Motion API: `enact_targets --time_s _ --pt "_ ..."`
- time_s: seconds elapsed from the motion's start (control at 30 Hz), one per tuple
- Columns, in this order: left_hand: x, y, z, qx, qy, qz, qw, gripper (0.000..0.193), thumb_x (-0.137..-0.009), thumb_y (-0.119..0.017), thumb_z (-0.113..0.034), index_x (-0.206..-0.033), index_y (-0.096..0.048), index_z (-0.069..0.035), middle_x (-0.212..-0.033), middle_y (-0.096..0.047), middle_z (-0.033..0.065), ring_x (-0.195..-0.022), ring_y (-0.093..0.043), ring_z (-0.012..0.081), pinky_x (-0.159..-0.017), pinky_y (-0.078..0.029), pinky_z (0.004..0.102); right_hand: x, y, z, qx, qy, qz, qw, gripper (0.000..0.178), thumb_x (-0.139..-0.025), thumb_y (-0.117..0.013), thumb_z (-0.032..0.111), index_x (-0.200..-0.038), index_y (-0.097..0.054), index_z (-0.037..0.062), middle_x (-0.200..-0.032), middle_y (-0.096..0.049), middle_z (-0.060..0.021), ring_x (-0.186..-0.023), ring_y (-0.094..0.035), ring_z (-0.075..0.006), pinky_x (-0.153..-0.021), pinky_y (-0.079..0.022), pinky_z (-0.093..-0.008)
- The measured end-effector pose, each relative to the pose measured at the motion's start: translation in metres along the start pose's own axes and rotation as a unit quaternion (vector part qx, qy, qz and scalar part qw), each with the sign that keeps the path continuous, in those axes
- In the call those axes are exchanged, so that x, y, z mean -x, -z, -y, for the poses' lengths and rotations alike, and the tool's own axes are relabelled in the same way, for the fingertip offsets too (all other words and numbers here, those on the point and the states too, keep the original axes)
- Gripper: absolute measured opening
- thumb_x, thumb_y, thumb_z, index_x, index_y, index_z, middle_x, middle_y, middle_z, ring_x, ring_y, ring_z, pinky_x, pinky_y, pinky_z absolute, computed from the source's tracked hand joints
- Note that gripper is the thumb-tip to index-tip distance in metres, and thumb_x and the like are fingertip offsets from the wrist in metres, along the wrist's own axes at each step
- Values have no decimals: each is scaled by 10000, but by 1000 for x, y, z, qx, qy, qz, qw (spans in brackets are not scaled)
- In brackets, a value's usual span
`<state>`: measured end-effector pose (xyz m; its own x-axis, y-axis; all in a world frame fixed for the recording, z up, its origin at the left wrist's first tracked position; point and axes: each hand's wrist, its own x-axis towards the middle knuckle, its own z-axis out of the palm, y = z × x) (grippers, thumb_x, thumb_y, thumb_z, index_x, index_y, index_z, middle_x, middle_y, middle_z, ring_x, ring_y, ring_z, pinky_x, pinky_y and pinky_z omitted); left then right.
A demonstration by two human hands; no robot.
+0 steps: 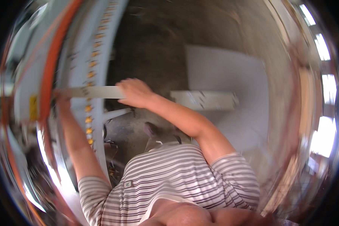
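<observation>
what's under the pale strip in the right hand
Around the pale strip show a grey surface with a row of yellow pieces and dark floor; what the strip directly covers is hidden.

Head view: one wide fisheye, the left of a side-by-side pair worn on the person's head; upright, unmirrored.
Facing: steeply downward, over the wearer's own front.
Striped shirt (173,165): nearest large surface, lower centre of frame, seen from above.
Hands: within close range; left hand (62,93) at left of frame, blurred, right hand (135,92) left of centre.
Floor (150,41): farther off, upper centre.
Orange bar (51,64): upper left, bowed by the lens.
Bright openings (324,135): right rim, caught side-on.
Border: dark corners, round image edge, straight lines bent.
</observation>
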<state>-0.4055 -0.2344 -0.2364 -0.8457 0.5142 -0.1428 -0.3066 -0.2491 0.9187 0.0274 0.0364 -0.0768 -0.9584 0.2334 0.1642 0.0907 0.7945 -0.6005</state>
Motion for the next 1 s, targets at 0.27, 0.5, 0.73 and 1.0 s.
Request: enact_targets --time_s 0.27,0.5,0.73,1.0 --pt "156 -120 -12 -721 -54 -15 691 620 -1011 -395 -549 -1436 -385 -98 -1313 -571 188 -1141 -592 366 -923 -469 475 248 -87 -106 -22 -214 -4 977 327 -778 -678 136 -1096 -628 79 -1197 -574 -110 -1160 -532 -293 -949 -451 -437" --pt "218 -204 0 -857 -90 -90 499 684 -979 -412 -599 -1449 -354 -105 -1383 -520 180 -1234 -537 377 -984 -456 500 352 -198 -263 40 -399 193 896 471 -795 -643 134 -1260 -575 96 -1367 -507 -123 -1299 -459 -297 -1004 -419 -471" --pt "219 -217 8 -863 -74 -123 484 706 -957 -457 -608 -1454 -360 -117 -1402 -506 188 -1257 -524 386 -1014 -443 518 333 -226 -347 205 -291 93 930 500 -870 -558 119 -1359 -465 74 -1374 -490 -70 -1301 -437 -237 -1057 -367 -464" --pt "219 -229 19 -871 -85 -140 462 707 -949 -472 -605 -1449 -380 -113 -1383 -523 206 -1236 -540 396 -1004 -443 516 360 -239 -352 293 -261 150 907 474 -912 -513 169 -1377 -456 94 -1309 -502 -49 -1274 -430 -230 -1125 -284 -518"
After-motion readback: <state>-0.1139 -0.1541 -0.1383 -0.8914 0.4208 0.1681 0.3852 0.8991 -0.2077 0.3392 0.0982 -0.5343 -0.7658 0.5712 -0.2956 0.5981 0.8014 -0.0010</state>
